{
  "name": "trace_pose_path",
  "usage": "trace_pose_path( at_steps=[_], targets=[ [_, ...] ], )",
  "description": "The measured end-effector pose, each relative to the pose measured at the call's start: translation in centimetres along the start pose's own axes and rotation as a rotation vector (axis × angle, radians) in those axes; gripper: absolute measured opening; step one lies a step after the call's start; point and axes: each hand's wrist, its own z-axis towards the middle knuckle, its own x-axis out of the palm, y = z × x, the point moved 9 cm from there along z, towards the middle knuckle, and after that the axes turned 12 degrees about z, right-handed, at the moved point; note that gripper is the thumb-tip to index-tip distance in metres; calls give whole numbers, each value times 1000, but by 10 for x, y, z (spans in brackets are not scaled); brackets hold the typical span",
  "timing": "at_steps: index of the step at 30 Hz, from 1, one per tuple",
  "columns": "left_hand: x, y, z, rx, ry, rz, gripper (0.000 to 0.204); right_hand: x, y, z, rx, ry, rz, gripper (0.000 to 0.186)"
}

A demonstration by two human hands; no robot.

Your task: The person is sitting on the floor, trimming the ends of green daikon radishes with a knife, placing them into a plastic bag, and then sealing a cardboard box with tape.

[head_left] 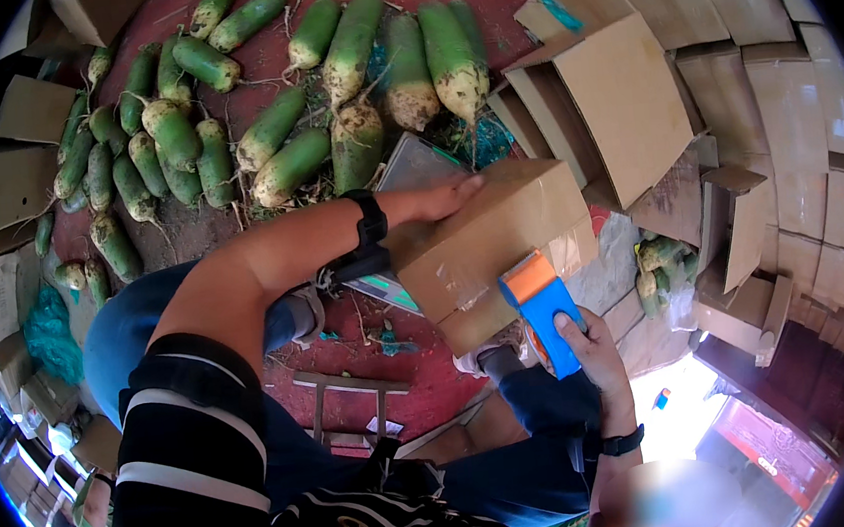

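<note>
A closed brown cardboard box (481, 248) sits in front of me, tilted in view, with clear tape on its right side. My left hand (449, 199) reaches over and holds the box by its far upper edge; some fingers are hidden behind it. In my right hand (598, 346) is a blue and orange tape dispenser (553, 327), its orange end against the near right side of the box. The thumb presses on the blue body. Beneath the box, a flat scale-like device (384, 292) with a green edge partly shows.
Many green radishes (275, 131) lie on the red floor (348, 335) ahead and to the left. Open cardboard boxes (619, 111) stand at the right before stacked cartons (790, 111). A low metal frame (347, 382) is between my legs. More radishes (658, 268) lie at the right.
</note>
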Motion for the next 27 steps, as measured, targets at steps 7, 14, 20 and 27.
trace_pose_path(
  at_steps=[7, 14, 20, 27],
  targets=[
    [-63, -40, -7, -144, -1, 562, 30, -3, -1, 7, -91, 19, -36, 32],
    [-54, -159, -118, -48, -560, 544, 18, -18, -5, 14, -318, -38, -202, 45],
    [39, -180, -163, -77, -456, 891, 96, -11, 0, 7, -229, 61, -184, 45],
    [39, -177, -159, -85, -492, 985, 91, -12, 0, 9, -273, -22, -166, 45]
  ],
)
